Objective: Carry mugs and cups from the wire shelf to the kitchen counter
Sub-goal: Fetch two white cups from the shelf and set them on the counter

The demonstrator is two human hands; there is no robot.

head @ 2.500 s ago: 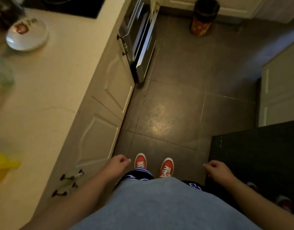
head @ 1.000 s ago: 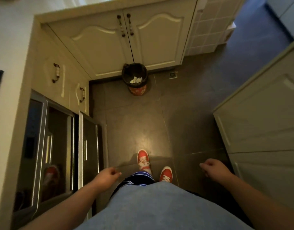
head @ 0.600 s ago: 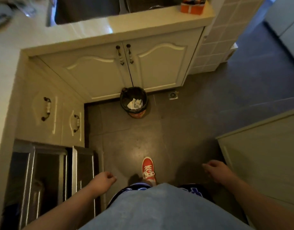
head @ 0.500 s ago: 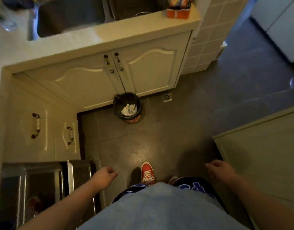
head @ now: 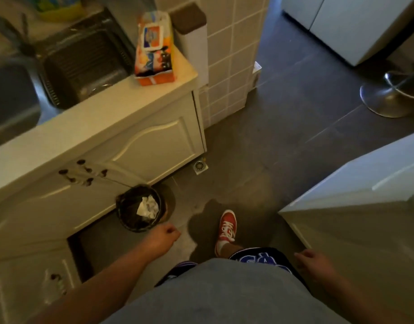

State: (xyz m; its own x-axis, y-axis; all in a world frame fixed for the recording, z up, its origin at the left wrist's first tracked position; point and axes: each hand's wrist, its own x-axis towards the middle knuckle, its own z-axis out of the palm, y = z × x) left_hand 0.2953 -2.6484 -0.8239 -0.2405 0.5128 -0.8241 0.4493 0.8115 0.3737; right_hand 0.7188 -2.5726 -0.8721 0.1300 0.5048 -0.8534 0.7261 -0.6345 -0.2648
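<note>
Open floor (head: 283, 127) ahead between counter (head: 107, 118) and white cabinet (head: 365, 178).

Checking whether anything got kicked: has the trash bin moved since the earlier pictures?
No. The trash bin still stands against the cabinet doors below the sink; only the camera moved.

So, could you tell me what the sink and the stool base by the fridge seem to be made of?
Sink: probably stainless steel, brushed grey with a dull sheen. Stool base: looks like polished or chromed metal, as its round foot gives bright reflections.

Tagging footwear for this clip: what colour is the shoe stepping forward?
Red with white laces, the shoe shows best in the head view.
</note>
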